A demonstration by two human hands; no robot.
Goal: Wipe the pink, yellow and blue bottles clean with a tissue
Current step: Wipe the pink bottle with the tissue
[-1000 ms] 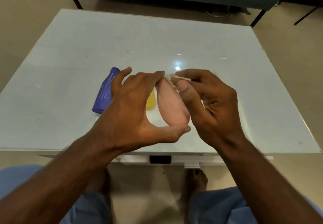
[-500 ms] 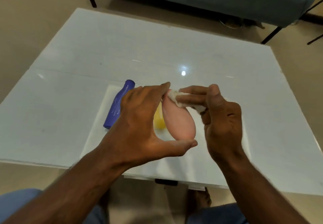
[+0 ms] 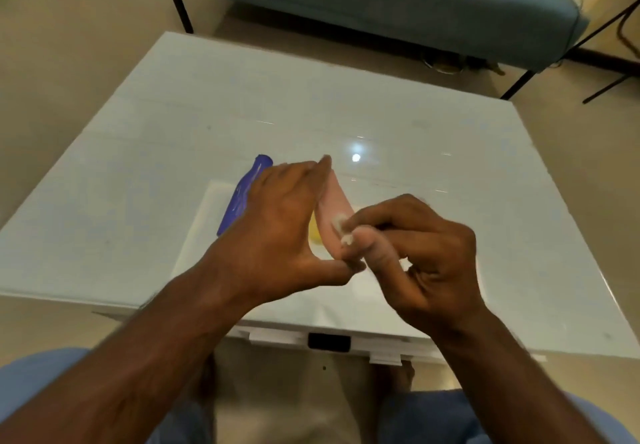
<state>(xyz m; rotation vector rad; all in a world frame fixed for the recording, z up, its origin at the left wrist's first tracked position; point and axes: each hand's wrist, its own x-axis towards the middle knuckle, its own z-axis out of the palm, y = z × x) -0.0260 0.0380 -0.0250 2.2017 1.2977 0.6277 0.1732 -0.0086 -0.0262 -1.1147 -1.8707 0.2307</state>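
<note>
- The pink bottle (image 3: 334,215) is being held up above the white table (image 3: 398,125), lifted clear of its surface, with its length running from the far tip down toward the person.
- The bottle is being gripped by the left hand (image 3: 280,232) end to end: the fingertips are being pressed on the far tip and the thumb is being pushed against the near end, so the fingers are clenched on the bottle.
- A small wad of tissue (image 3: 341,230) is being pinched between the thumb and fingers of the right hand (image 3: 426,256), whose fingers are curled tight around it.
- The tissue is being pressed against the right flank of the pink bottle, close to its near end.
- The blue bottle (image 3: 244,198) is being left lying on its side on the table, to the left of the pink bottle and partly hidden behind the left hand, its narrow end pointing away from the person.
- Only a sliver of the yellow bottle (image 3: 314,232) is being shown, just left of the pink bottle and below it, in the gap under the left hand; how it is lying cannot be told.
- A pale sheet (image 3: 207,229) is being lain on by the blue bottle, spread on the table beneath the pink bottle.
- The hands and tissue are being blurred slightly.
</note>
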